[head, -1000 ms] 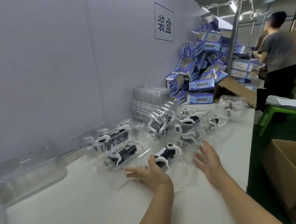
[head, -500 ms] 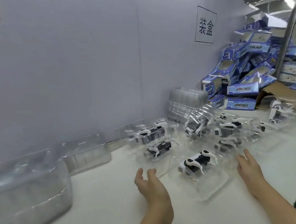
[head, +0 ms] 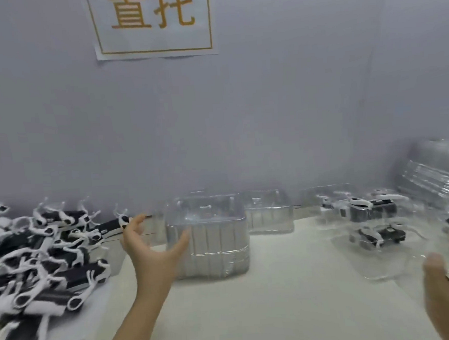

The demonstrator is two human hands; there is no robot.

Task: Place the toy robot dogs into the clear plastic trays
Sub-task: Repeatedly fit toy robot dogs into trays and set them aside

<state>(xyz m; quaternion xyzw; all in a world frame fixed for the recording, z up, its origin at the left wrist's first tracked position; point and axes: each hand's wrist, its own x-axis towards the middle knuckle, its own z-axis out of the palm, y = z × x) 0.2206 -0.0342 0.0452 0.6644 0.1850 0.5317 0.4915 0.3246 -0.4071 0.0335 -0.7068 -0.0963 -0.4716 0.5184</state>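
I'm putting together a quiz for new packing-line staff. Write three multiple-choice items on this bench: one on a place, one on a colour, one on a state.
1. Where does the pile of toy dogs lie relative to the tray stack?
A) to its left
B) to its right
C) on top of it

2. What colour are the characters on the wall sign?
A) blue
B) orange
C) green

3. How is the left hand?
A) gripping a toy dog
B) open, fingers spread
C) pressed flat on the table

Answers:
1. A: the black-and-white dogs are heaped at the left edge, while the stack stands in the middle.
2. B: the characters and their frame are orange on pale paper.
3. B: the thumb and fingers are apart and hold nothing, and the hand is raised beside the stack's left side.
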